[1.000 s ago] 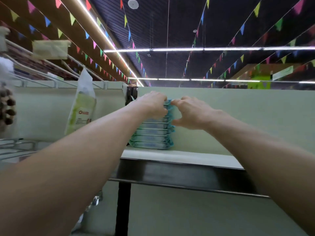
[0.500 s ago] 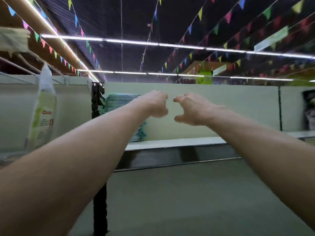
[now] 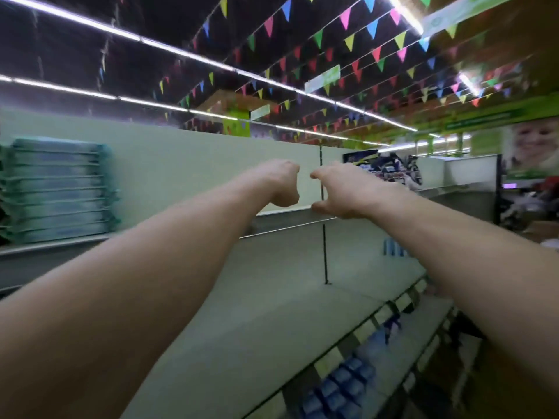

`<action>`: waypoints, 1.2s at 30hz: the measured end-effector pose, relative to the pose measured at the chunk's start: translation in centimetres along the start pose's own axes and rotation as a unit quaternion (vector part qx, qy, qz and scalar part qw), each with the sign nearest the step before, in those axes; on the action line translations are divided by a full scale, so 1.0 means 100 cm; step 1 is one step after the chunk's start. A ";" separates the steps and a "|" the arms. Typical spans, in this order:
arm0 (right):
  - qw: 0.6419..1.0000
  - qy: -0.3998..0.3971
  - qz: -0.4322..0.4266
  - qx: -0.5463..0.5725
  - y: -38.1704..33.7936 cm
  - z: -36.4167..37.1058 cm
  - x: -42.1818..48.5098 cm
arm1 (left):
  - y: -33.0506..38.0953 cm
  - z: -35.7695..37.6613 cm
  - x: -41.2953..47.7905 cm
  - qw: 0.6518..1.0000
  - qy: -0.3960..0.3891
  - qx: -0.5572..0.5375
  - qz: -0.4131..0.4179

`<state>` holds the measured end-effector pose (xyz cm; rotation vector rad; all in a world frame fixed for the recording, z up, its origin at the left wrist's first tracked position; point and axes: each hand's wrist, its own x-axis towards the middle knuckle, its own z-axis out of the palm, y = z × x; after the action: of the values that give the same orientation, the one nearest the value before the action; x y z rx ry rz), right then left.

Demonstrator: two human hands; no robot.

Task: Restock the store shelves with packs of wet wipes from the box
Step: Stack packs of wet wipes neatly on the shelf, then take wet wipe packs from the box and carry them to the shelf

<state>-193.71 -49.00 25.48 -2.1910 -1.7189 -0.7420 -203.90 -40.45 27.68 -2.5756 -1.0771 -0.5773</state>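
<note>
Most of the upper view is filled by a dark ceiling point(image 3: 90, 55), crossed by light strips point(image 3: 181, 51) and lines of coloured bunting point(image 3: 348, 43). Below it a pale green back panel point(image 3: 196, 164) of a shelving unit is seen, running from the left edge toward the right. Two bare forearms are stretched forward across the view, the left arm point(image 3: 136, 282) from bottom left and the right arm point(image 3: 469, 252) from the right edge. A wide bare shelf point(image 3: 272, 313) is seen under the arms, and a top shelf point(image 3: 290, 220) above it at hand level. The wipes stack point(image 3: 60, 189), teal packs laid flat one on another, is set on the top shelf at far left against the back panel, well apart from both hands. It is blurred, so the pack count cannot be told. A poster point(image 3: 532, 149) is hung at far right. Blue packs point(image 3: 341, 385) are lined up on a lower shelf at bottom right. A thin dark upright point(image 3: 324, 252) is seen between the shelf bays. The left hand point(image 3: 281, 182) is curled into a fist with nothing in it, held in front of the back panel. The right hand point(image 3: 338, 189) is just beside it, not touching, fingers bent in a loose C with the thumb underneath and a gap between them, nothing gripped. The box is not seen.
</note>
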 end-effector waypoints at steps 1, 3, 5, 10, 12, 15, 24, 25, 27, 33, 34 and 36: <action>1.000 -0.002 0.018 -0.007 0.016 -0.003 -0.012 | 0.019 0.001 0.002 1.000 0.000 -0.003 0.015; 0.998 -0.010 0.051 -0.023 0.048 -0.009 -0.038 | 0.061 0.003 0.005 0.999 -0.002 -0.013 0.048; 0.996 -0.022 0.078 -0.038 0.082 -0.016 -0.065 | 0.108 0.004 0.005 0.996 -0.004 -0.027 0.084; 0.986 -0.046 0.142 -0.068 0.168 -0.040 -0.141 | 0.229 0.001 -0.009 0.985 -0.004 -0.064 0.159; 0.982 -0.059 0.164 -0.073 0.200 -0.050 -0.175 | 0.275 0.000 -0.016 0.981 -0.007 -0.069 0.183; 0.974 -0.085 0.195 -0.081 0.243 -0.062 -0.225 | 0.339 0.002 -0.031 0.973 -0.022 -0.073 0.220; 0.941 -0.133 0.292 -0.109 0.332 -0.076 -0.365 | 0.504 0.009 -0.089 0.930 -0.063 -0.133 0.337; 0.936 -0.139 0.306 -0.105 0.340 -0.076 -0.380 | 0.522 0.012 -0.093 0.924 -0.065 -0.130 0.355; 0.922 -0.154 0.339 -0.103 0.353 -0.076 -0.409 | 0.557 0.018 -0.104 0.907 -0.076 -0.127 0.393; 0.876 -0.196 0.425 -0.117 0.389 -0.063 -0.479 | 0.643 0.037 -0.140 0.863 -0.116 -0.117 0.477; 0.868 -0.199 0.440 -0.117 0.395 -0.059 -0.488 | 0.654 0.043 -0.145 0.857 -0.121 -0.122 0.486; 0.852 -0.211 0.465 -0.119 0.405 -0.054 -0.505 | 0.676 0.056 -0.155 0.847 -0.127 -0.126 0.501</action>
<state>-164.80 -104.19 7.15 -3.0695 -0.4679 -0.2139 -163.30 -93.43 8.15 -2.9849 0.4175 -0.0933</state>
